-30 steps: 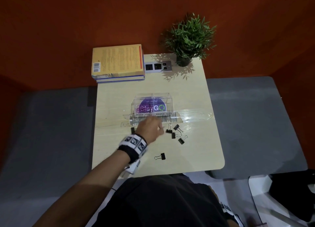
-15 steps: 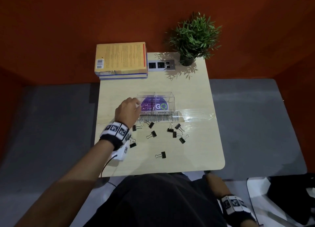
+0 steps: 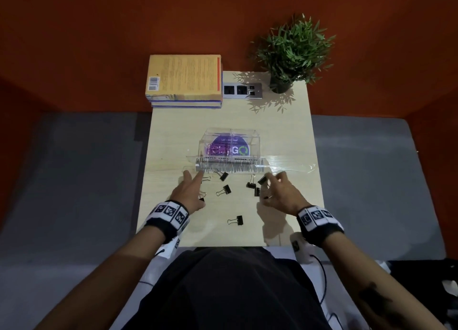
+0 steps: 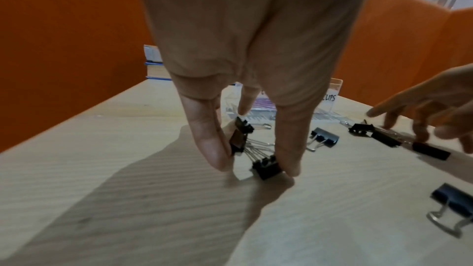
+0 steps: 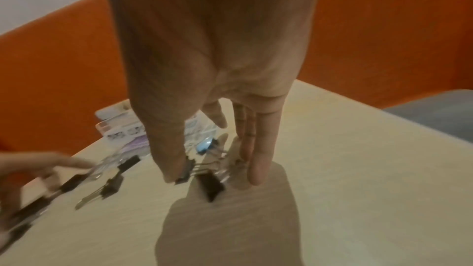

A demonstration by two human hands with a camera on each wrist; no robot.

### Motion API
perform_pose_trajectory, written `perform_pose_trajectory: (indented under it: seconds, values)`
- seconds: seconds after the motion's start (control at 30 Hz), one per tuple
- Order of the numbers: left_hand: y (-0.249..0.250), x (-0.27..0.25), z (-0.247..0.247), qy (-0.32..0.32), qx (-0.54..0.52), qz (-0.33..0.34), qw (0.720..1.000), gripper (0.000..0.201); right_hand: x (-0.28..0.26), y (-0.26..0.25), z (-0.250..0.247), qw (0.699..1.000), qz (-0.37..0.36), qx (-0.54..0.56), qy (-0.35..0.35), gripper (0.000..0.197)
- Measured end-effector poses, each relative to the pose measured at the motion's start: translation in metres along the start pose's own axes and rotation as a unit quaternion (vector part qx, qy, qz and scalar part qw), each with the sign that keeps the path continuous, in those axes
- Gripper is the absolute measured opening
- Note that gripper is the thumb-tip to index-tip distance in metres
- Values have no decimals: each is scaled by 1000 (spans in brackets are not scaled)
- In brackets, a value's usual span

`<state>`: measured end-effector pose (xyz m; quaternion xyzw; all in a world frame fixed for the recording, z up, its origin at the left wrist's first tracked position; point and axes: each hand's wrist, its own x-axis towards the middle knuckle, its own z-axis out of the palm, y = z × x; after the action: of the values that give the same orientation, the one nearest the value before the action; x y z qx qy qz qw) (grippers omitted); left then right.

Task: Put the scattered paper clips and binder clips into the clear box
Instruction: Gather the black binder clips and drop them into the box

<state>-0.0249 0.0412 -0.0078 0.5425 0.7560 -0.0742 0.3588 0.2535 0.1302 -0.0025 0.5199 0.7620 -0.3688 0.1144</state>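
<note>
The clear box (image 3: 255, 143) stands mid-table, with purple paper clips (image 3: 218, 149) in its left compartment. Several black binder clips lie in front of it, among them a middle one (image 3: 226, 189) and a lone near one (image 3: 238, 220). My left hand (image 3: 192, 190) reaches down at the left of the scatter. Its straight fingers (image 4: 215, 149) and thumb touch two clips (image 4: 267, 168). My right hand (image 3: 272, 188) hovers spread over the right cluster (image 3: 257, 192). In the right wrist view the thumb and fingers (image 5: 256, 169) straddle a clip (image 5: 208, 187).
Stacked books (image 3: 184, 79), a socket panel (image 3: 242, 90) and a potted plant (image 3: 292, 51) stand at the table's far end. A clear tape strip (image 3: 287, 167) runs right of the box. Grey seats flank the table (image 3: 297, 225).
The left hand drew back from the box's left corner down to the clips at the left. The right hand came up from my lap to the right cluster.
</note>
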Motion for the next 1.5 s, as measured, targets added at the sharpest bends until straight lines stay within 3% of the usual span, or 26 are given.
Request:
perform_pose_trajectory:
  seconds: [0.1, 0.23, 0.3, 0.43, 0.5, 0.7, 0.77, 0.87, 0.93, 1.03, 1.13, 1.27, 1.5]
  values:
    - [19, 6, 3, 5, 4, 32, 999, 87, 18, -24, 11, 999, -25, -23, 6, 43]
    - [39, 6, 9, 8, 4, 92, 996, 75, 25, -44, 26, 995, -94, 15, 18, 41]
    - [43, 2, 8, 24, 1, 116, 993, 73, 20, -49, 29, 994, -107, 20, 28, 60]
    - [38, 0, 6, 53, 45, 99, 993, 85, 0, -48, 38, 992, -66, -108, 13, 130]
    - [36, 1, 7, 34, 44, 85, 995, 93, -3, -48, 49, 984, -74, -158, 18, 137]
    - [37, 1, 11, 34, 47, 97, 994, 92, 10, -54, 41, 993, -57, -52, 85, 94]
    - [37, 1, 9, 53, 73, 98, 991, 96, 11, -51, 36, 994, -42, -38, 96, 97]
    - [42, 6, 3, 50, 102, 111, 987, 106, 8, -50, 34, 995, -43, -75, 56, 119]
    - [47, 11, -1, 26, 119, 123, 985, 104, 7, -52, 39, 990, -66, -117, 35, 115]
    - [52, 17, -2, 11, 102, 134, 986, 86, 12, -58, 42, 989, -78, -108, 70, 84]
    - [52, 20, 2, 40, 62, 139, 988, 68, 16, -61, 43, 989, -80, -63, 108, 57]
    - [56, 22, 3, 69, 10, 120, 990, 39, 19, -63, 43, 989, -78, -35, 118, 43]
    - [64, 21, -1, 112, -42, 98, 988, 16, 28, -63, 39, 988, -53, 34, 143, 37]
